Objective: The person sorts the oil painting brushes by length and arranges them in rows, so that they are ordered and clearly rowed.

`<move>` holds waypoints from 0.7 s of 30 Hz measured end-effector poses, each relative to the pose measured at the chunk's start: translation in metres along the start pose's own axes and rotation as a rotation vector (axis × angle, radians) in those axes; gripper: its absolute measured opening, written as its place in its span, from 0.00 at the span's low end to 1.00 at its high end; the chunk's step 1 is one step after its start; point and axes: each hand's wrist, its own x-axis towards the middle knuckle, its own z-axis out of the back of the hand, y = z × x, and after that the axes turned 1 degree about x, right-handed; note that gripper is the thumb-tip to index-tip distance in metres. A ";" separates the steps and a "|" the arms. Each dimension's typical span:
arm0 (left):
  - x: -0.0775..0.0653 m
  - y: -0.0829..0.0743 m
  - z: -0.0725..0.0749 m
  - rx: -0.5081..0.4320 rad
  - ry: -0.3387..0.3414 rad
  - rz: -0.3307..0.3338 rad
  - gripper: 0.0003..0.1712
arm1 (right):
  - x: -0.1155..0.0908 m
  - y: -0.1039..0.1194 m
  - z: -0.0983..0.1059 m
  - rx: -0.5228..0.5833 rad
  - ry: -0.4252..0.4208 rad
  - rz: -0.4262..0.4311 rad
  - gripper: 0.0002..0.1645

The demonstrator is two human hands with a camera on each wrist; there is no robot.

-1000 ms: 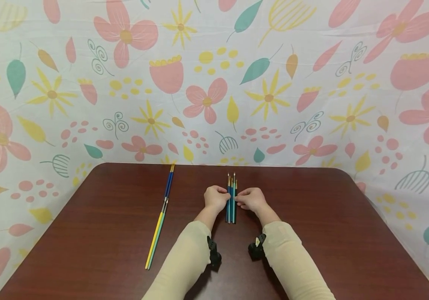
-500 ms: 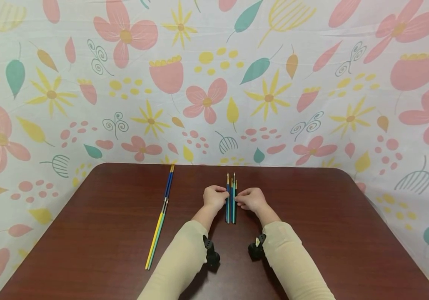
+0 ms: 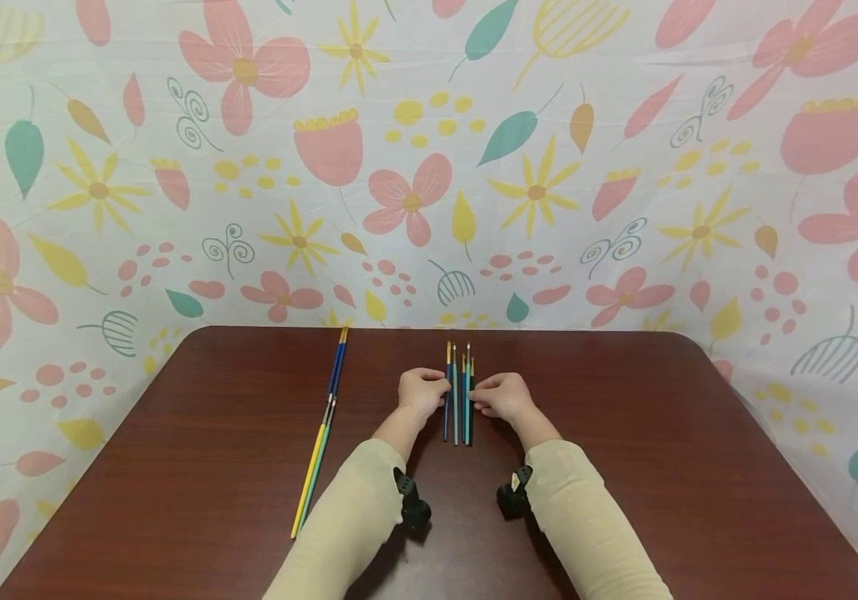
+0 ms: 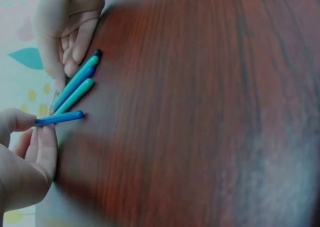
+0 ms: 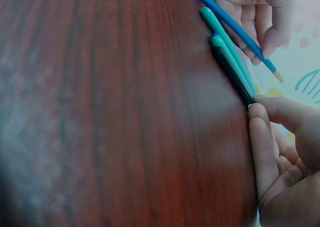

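Observation:
My left hand (image 3: 421, 394) pinches a blue paintbrush (image 4: 62, 117) between thumb and fingers, holding it a little left of a row of brushes. That row runs lengthwise near the table's far side: a teal paintbrush (image 3: 455, 417), then a second blue paintbrush (image 4: 86, 75), another teal paintbrush (image 5: 217, 40) and a black paintbrush (image 5: 231, 74) at the right end. Their bristle ends point away from me. My right hand (image 3: 504, 397) pinches the black paintbrush between thumb and forefinger at the row's right side.
Left on the dark wooden table (image 3: 624, 467), two blue paintbrushes (image 3: 336, 367) lie end to end with a yellow paintbrush (image 3: 309, 483) and a green paintbrush (image 3: 320, 462). Behind the table's far edge hangs a floral cloth (image 3: 414, 267).
My left hand has moved slightly left, drawing the blue paintbrush away from the teal one beside it. The right hand has stayed in place.

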 end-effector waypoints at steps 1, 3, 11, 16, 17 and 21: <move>0.000 0.000 0.001 0.001 -0.001 0.006 0.11 | 0.000 0.000 0.000 -0.001 0.000 0.000 0.14; 0.000 0.000 0.004 -0.003 -0.001 0.011 0.11 | 0.000 0.001 0.000 0.001 0.002 -0.001 0.14; 0.008 -0.001 0.020 -0.032 0.006 -0.001 0.14 | -0.002 0.001 0.001 0.008 0.018 0.010 0.14; 0.013 -0.004 0.032 -0.046 -0.006 0.009 0.14 | -0.001 0.001 0.001 0.013 0.020 0.011 0.14; 0.014 -0.005 0.034 -0.050 -0.009 0.013 0.14 | -0.001 0.001 0.001 0.012 0.019 0.010 0.14; 0.016 -0.008 0.044 -0.051 -0.030 0.027 0.14 | -0.001 0.001 0.001 0.014 0.021 0.007 0.14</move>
